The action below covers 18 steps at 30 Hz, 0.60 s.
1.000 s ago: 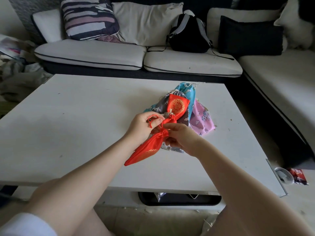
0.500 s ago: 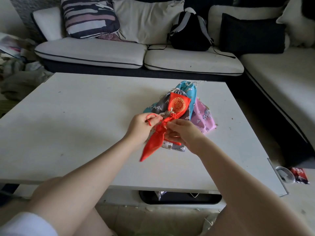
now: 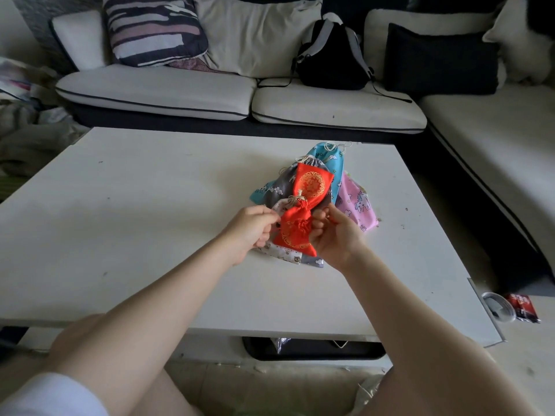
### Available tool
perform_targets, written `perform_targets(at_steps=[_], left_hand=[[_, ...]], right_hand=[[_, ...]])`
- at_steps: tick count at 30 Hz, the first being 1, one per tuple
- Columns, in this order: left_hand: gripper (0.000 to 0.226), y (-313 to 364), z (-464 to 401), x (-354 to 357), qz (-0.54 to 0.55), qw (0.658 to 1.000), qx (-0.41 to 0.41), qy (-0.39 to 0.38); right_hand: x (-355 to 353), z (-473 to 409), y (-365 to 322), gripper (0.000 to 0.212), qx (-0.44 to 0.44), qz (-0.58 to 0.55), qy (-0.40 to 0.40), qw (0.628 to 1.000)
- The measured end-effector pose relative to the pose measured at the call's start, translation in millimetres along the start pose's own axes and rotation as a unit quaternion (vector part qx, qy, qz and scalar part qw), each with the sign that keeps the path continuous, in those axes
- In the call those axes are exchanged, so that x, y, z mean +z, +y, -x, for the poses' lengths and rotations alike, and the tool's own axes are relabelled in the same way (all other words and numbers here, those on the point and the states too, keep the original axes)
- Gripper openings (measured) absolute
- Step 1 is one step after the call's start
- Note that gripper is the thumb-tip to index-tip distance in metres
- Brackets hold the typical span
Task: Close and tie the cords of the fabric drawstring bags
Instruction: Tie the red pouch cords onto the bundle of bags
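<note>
Item one, nearest: our left hand [image 3: 250,228] and right hand [image 3: 333,235], both raised just above the white table [image 3: 135,220]. The left fingertips are pressed together on a thin red cord end at the bag's left; the right fingers are curled, thumb and forefinger pinching the other red cord to its right.

Item two, between the fingers: the small red bag [image 3: 295,232]. A moment ago it hung long and slanted below the hands, its neck only twisted; now it sits bunched and compact between them, mouth gathered tight. We judge the cords have been drawn outward, so closing looks done and the knot remains to be tied.

Item three, just beyond the fingertips: the pile of other bags on the table, unmoved since earlier: a second red bag [image 3: 312,184] on top, a grey bag [image 3: 286,181] and a blue bag [image 3: 327,159] under it, and a pink bag [image 3: 357,205] to the right.

Item four, farthest: the sofa [image 3: 186,91] with a black backpack [image 3: 333,61].
</note>
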<state>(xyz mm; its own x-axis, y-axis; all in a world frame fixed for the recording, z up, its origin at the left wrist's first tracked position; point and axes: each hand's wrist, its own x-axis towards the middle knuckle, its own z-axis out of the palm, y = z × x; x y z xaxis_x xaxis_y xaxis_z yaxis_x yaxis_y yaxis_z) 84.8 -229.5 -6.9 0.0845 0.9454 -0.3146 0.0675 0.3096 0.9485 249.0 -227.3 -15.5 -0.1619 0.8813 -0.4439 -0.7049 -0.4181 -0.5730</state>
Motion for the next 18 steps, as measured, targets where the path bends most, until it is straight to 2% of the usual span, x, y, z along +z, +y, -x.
perform_targets(at_steps=[2, 4, 7, 8, 10, 12, 13, 15, 16, 18], left_hand=[[0.016, -0.2, 3.5, -3.2, -0.195, 0.979, 0.051, -0.008], [0.021, 0.3, 4.2, -4.3, -0.360, 0.928, 0.090, -0.025], [0.034, 2.7, 0.9, -1.8, -0.483, 0.869, 0.105, -0.028], [0.036, 3.6, -0.4, -0.4, -0.486, 0.867, 0.103, -0.032], [0.032, 5.2, -0.5, 2.4, -0.397, 0.913, 0.083, -0.035], [0.031, 7.3, 3.4, 4.7, -0.241, 0.968, 0.058, -0.051], [0.034, 8.7, 5.6, 5.4, -0.183, 0.980, 0.051, -0.062], [0.037, 9.1, 8.7, 6.2, -0.118, 0.988, 0.050, -0.086], [0.036, 8.7, 10.0, 6.3, -0.108, 0.988, 0.056, -0.095], [0.032, 6.6, 12.5, 6.2, -0.101, 0.987, 0.073, -0.106]], right_hand=[[-0.8, 0.4, -0.1, 0.033, 0.003, 0.089, 0.021, 0.996], [0.3, 1.4, 1.5, 0.030, -0.011, 0.183, 0.036, 0.982], [4.2, 4.5, 3.6, 0.022, -0.039, 0.300, 0.060, 0.951], [5.6, 6.2, 4.0, 0.021, -0.044, 0.330, 0.065, 0.941], [7.5, 9.3, 3.9, 0.022, -0.054, 0.405, 0.062, 0.910], [10.4, 14.7, 3.3, 0.012, -0.066, 0.516, 0.042, 0.853], [11.9, 17.3, 2.9, 0.011, -0.071, 0.569, 0.024, 0.819], [14.6, 21.8, 3.3, 0.017, -0.084, 0.639, -0.023, 0.764], [16.2, 23.7, 4.1, 0.014, -0.092, 0.661, -0.042, 0.743], [17.1, 24.1, 7.0, 0.013, -0.122, 0.701, -0.046, 0.701]])
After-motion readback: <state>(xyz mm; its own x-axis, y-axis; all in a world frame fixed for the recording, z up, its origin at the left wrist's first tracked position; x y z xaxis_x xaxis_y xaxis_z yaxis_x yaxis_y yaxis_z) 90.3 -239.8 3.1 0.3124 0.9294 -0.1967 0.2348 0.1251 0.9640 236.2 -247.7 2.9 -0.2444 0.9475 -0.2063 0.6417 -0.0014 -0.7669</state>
